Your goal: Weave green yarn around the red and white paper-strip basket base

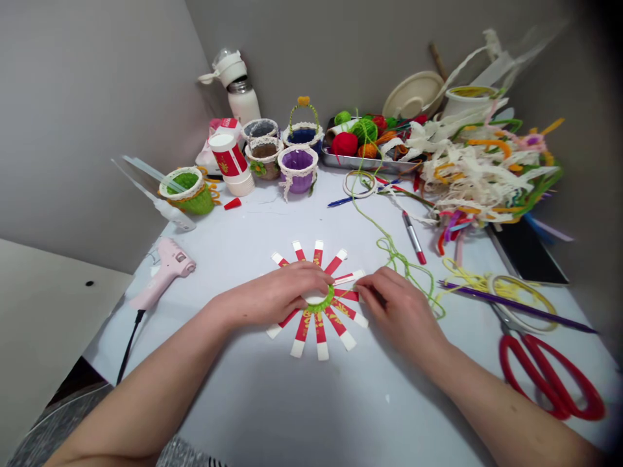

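Note:
A paper cup cut into red and white strips (pixel 318 331) lies flattened like a star on the white table (pixel 272 402). Green yarn (pixel 325 303) is wound round its round base. My left hand (pixel 280 292) rests on the cup's base and left strips, its fingers pressed down beside the green ring. My right hand (pixel 396 308) is closed in a pinch at the right side strips, where the green yarn strand (pixel 399 259) runs off toward the back.
A pink glue gun (pixel 163 272) lies at left. Red scissors (pixel 549 376), a purple stick (pixel 516 305) and a red marker (pixel 413 237) lie at right. Decorated cups (pixel 298 167), a green cup (pixel 187 190), a tray of yarn balls (pixel 365 139) and a heap of ribbons (pixel 481 175) fill the back.

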`<state>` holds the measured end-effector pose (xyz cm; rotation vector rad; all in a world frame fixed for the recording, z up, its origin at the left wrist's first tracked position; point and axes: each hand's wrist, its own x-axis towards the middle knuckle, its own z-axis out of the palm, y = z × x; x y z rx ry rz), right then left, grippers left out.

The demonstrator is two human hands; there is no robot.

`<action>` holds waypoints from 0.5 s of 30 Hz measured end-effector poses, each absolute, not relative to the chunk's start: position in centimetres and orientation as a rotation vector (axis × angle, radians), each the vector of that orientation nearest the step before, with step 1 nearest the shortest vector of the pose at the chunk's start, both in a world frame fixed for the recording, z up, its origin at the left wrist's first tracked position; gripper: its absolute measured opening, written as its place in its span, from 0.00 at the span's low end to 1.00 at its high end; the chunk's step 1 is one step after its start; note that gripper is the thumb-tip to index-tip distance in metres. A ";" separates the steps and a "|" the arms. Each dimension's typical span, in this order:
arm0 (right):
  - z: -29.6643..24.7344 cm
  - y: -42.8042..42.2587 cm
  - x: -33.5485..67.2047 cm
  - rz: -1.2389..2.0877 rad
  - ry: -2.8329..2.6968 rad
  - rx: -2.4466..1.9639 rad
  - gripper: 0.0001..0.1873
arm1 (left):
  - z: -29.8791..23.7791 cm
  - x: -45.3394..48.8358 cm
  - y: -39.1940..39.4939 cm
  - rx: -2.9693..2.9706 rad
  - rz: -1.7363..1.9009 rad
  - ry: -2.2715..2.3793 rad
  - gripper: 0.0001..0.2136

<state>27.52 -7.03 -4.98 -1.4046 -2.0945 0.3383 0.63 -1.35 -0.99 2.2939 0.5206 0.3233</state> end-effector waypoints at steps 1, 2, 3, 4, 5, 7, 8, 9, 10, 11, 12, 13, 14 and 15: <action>-5.0 -7.0 27.4 0.352 -2.092 -1.399 0.07 | -0.9 0.7 -1.4 2.293 0.328 0.522 0.21; -5.1 -6.9 27.4 0.360 -2.093 -1.392 0.08 | -0.8 0.7 -1.4 2.293 0.335 0.525 0.21; -5.1 -7.0 27.3 0.363 -2.097 -1.387 0.07 | -0.7 0.8 -1.5 2.293 0.345 0.526 0.21; -5.1 -7.0 27.3 0.361 -2.100 -1.383 0.07 | -0.7 0.8 -1.5 2.293 0.354 0.529 0.19; -5.0 -7.1 27.3 0.360 -2.104 -1.380 0.07 | -0.7 0.9 -1.6 2.293 0.358 0.536 0.17; -5.1 -7.1 27.3 0.363 -2.109 -1.380 0.07 | -1.0 1.1 -1.7 2.293 0.364 0.581 0.14; -5.1 -7.1 27.4 0.366 -2.110 -1.381 0.07 | -1.1 1.2 -1.8 2.294 0.372 0.626 0.14; -5.1 -7.1 27.4 0.368 -2.109 -1.381 0.07 | -1.3 1.3 -1.9 2.294 0.382 0.680 0.15; -5.1 -7.1 27.5 0.370 -2.105 -1.379 0.07 | -1.5 1.3 -1.9 2.291 0.394 0.733 0.16; -5.1 -7.1 27.5 0.371 -2.102 -1.375 0.07 | -1.6 1.3 -1.9 2.287 0.406 0.773 0.17; -5.0 -7.1 27.6 0.371 -2.100 -1.364 0.07 | -1.6 1.3 -2.0 2.285 0.414 0.796 0.18; -4.9 -7.2 27.8 0.371 -2.102 -1.345 0.07 | -1.5 1.2 -1.9 2.289 0.415 0.799 0.18; -4.8 -7.2 27.9 0.372 -2.111 -1.321 0.07 | -1.4 1.0 -1.9 2.299 0.413 0.786 0.18; -4.6 -7.3 28.1 0.371 -2.127 -1.291 0.07 | -1.2 0.9 -1.8 2.315 0.409 0.763 0.17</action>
